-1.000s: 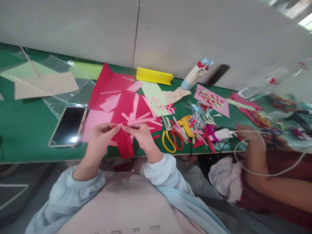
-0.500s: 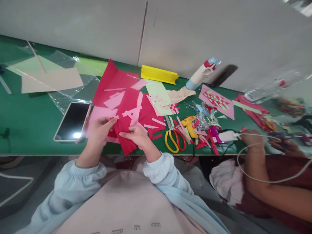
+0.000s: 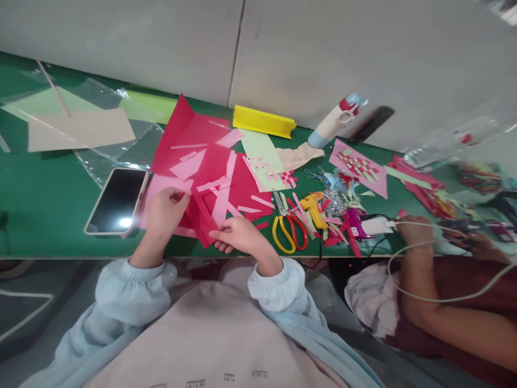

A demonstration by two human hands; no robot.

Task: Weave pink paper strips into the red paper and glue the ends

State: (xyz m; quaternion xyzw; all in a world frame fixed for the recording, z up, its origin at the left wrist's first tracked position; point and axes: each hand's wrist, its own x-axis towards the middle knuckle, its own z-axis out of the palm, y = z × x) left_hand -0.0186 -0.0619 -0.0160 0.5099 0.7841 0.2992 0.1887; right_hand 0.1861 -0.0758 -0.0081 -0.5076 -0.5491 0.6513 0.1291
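My left hand (image 3: 163,210) is closed on the left side of a red slit paper piece (image 3: 202,213) near the table's front edge. My right hand (image 3: 236,237) pinches the lower right corner of the same red piece, fingers pressed together. Pink paper strips (image 3: 220,196) lie across the red piece and on the red sheets (image 3: 189,132) behind it. A pink sheet (image 3: 161,186) lies under my left hand.
A phone (image 3: 117,200) lies left of my hands on the green table (image 3: 44,194). Yellow-and-red scissors (image 3: 287,231), a yellow glue gun (image 3: 315,207) and paper scraps sit to the right. A co-worker's hand (image 3: 414,230) with a white cable works at the far right. A yellow tray (image 3: 262,121) stands by the wall.
The red piece has turned and dropped toward the table edge. My right hand slid down to its lower corner; my left hand shifted left along it.
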